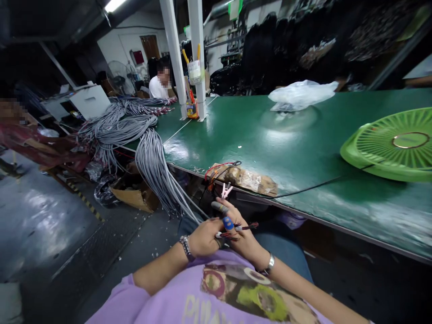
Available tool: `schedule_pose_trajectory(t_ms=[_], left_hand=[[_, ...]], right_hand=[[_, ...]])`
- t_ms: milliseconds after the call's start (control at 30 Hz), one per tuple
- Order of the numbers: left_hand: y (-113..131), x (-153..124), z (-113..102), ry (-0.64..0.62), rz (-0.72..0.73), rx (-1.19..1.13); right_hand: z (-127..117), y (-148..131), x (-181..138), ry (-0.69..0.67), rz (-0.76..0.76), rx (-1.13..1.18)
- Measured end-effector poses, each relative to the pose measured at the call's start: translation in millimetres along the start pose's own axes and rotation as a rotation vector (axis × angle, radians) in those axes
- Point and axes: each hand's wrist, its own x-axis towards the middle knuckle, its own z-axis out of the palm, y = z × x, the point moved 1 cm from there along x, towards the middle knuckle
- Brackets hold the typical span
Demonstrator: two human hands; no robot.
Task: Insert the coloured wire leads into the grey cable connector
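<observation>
My two hands meet low in front of me, just below the edge of the green table. My left hand is curled closed around thin wires. My right hand grips the same small bundle of red and dark wires, its fingers wrapped in blue tape, the index finger stretched upward. A small pink clip hangs just above my fingers, by a taped brown block with red and black leads on the table's edge.
A thick bundle of grey cables spills off the table's left end to the floor. A green fan grille lies at the right, a clear plastic bag at the back. White posts stand mid-table. A person in white sits far behind.
</observation>
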Motion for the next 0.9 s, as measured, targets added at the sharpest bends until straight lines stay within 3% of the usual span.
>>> schedule_pose_trajectory(t_ms=[100,233,433,533,667,800,900], left_hand=[[-6,-3,1,-0.038,-0.046,0.064],[-14,-7,-4,0.062,-0.256,-0.078],[-23,-20,-10,0.119,-0.438,-0.263],[-26,-23,-9,0.114,-0.447,-0.284],[-28,-19,-10,0.130,-0.427,-0.380],[-30,-14,-15,0.449,-0.448,-0.464],[-31,-9,-16,0.478,-0.394,-0.467]], right_hand=[[6,-4,7,-0.104,0.132,0.099],[9,-4,15,-0.210,0.264,0.224],[3,4,11,-0.044,0.345,0.313],[4,9,9,-0.025,0.400,0.326],[9,9,10,-0.173,0.370,0.391],[6,5,10,-0.175,0.234,0.272],[2,5,8,-0.200,0.144,0.161]])
